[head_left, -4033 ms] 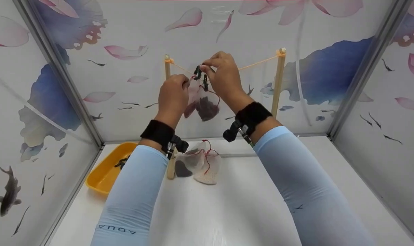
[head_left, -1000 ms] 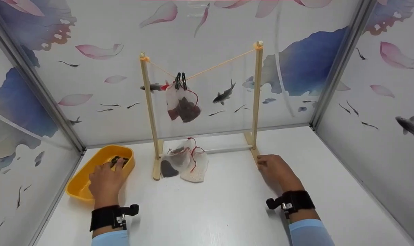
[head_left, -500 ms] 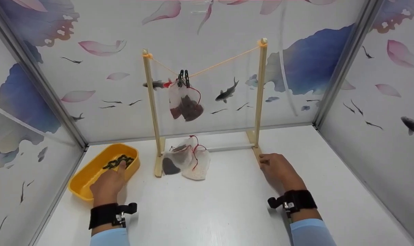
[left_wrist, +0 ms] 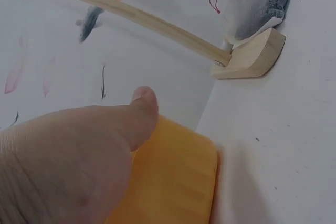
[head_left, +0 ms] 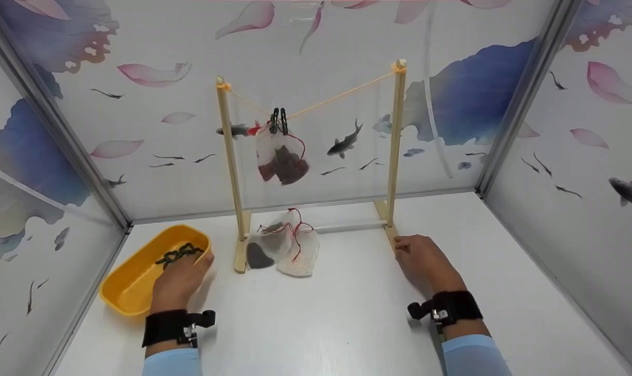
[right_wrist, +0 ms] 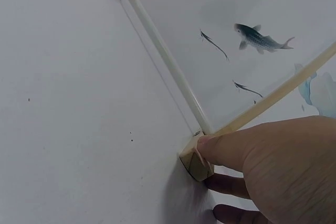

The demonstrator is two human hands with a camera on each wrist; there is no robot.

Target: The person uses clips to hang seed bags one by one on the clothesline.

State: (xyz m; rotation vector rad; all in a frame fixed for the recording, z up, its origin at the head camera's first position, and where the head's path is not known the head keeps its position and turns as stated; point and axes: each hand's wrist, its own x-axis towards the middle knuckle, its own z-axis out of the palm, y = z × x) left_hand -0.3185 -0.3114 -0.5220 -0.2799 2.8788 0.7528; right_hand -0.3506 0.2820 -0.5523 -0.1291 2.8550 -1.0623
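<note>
My left hand (head_left: 177,282) grips the near right wall of a yellow plastic tray (head_left: 125,300). Its thumb lies outside the wall, seen in the left wrist view against the yellow side (left_wrist: 176,177), while the fingers are hidden inside. Dark green clips (head_left: 182,252) lie in the tray beside the fingers. On the right, my right hand (head_left: 425,258) pinches the front end of the wooden stand's right foot (right_wrist: 198,163) between thumb and finger. From the stand's orange string (head_left: 342,97), two dark green clips (head_left: 279,121) hold white mesh drawstring bags (head_left: 282,162) with dark reddish contents.
More mesh drawstring bags (head_left: 297,253) with red cords lie on the white table at the stand's left foot (head_left: 240,256). A white rod (head_left: 349,227) joins the two feet low down. Printed white panels (head_left: 316,31) close off the back and sides.
Both hands have come down from the hanging bags and clips. My left hand has moved from the clips to the tray's wall, and the tray has shifted slightly. The right hand stays on the foot.
</note>
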